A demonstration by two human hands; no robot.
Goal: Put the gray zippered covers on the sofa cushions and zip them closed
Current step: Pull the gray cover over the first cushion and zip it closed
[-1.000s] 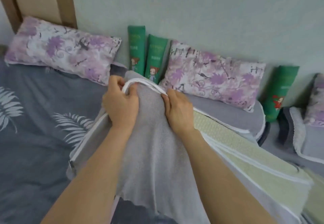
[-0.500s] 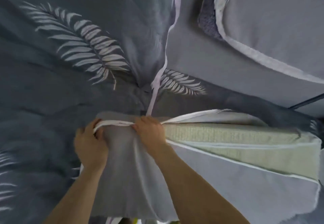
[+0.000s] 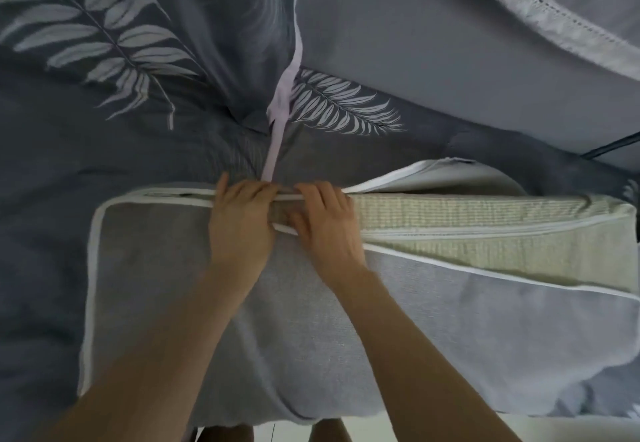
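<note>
View: the head camera, the only one supplied, is aimed down at a bed.
Gray cover (image 3: 166, 286): it is spread across the centre and 6 o'clock area, edged with white piping (image 3: 90, 268). It is drawn over the cushion's left part and left gaping open toward 3 o'clock.
Sofa cushion (image 3: 467, 209): its pale green woven side is exposed between the cover's parted edges, from centre out to 3 o'clock, lying flat on the bedding.
Left hand (image 3: 242, 223): it is placed at centre on the cover's far edge, with its fingers curled together over the piped rim, which is gripped.
Right hand (image 3: 325, 230): it is set just beside the left hand, toward 3 o'clock. Its fingers are bent and clamped on the cover's edge where the opening begins.
Bedspread (image 3: 86, 151): dark gray cloth printed with pale leaves is seen from 9 to 12 o'clock, under the cushion.
Second gray cushion (image 3: 433, 61): it is seen at 1 o'clock, well apart from the hands.
</note>
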